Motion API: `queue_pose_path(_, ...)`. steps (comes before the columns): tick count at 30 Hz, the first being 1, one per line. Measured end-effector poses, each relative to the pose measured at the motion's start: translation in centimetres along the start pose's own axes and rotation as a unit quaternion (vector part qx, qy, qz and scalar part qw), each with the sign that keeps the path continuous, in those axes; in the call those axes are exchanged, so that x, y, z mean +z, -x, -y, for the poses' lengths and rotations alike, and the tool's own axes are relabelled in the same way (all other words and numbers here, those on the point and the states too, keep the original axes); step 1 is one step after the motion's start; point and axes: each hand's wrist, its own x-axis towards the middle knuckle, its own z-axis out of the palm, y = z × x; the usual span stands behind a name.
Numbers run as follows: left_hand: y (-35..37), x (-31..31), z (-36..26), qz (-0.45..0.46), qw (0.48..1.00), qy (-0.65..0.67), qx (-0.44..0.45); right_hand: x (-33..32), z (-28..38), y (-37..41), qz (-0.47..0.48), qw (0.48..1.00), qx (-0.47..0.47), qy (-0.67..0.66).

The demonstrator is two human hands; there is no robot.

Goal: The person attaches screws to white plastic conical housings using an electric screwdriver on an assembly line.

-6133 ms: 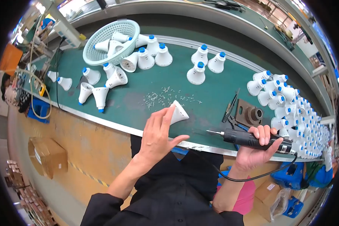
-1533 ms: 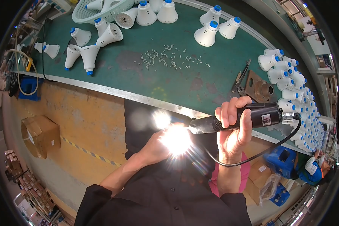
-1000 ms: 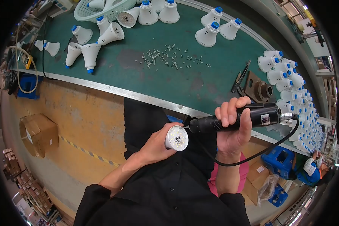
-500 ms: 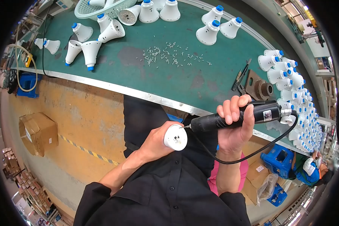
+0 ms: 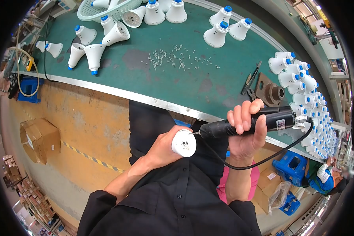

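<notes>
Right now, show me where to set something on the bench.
Bare benchtop lies between the scattered screws and the metal front edge, and between screws and dark tools. Crowded: far right, with bulbs; upper left, round the basket.

The left hand (image 5: 165, 148) is gripping a white lamp housing (image 5: 184, 144), its round end showing. The right hand (image 5: 244, 131) is holding a black electric screwdriver (image 5: 273, 118), whose bit (image 5: 196, 133) is pointing at that end's edge. Small pale pieces (image 5: 160, 58) are lying scattered on the green bench (image 5: 177, 89) beyond both hands.

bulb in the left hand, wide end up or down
Up: the bulb shows its round face from above, with the left hand gripping its side.
</notes>
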Motion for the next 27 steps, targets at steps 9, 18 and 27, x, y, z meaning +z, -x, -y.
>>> queue_pose_path(9,-4.6,-3.2,-2.0,-0.092,0.947,-0.214,0.221,-1.7,2.6,-2.7,-0.013,0.984,-0.115,-0.133)
queue_pose_path(18,-11.3,-4.3,-3.5,-0.039,0.903,-0.358,0.236,-3.8,1.7,-7.3,-0.203,0.949,-0.242,0.005)
queue_pose_path(27,-11.7,-5.0,-3.4,-0.049,0.931,-0.284,0.225,-4.4,1.0,-10.2,-0.238,0.942,-0.237,0.021)
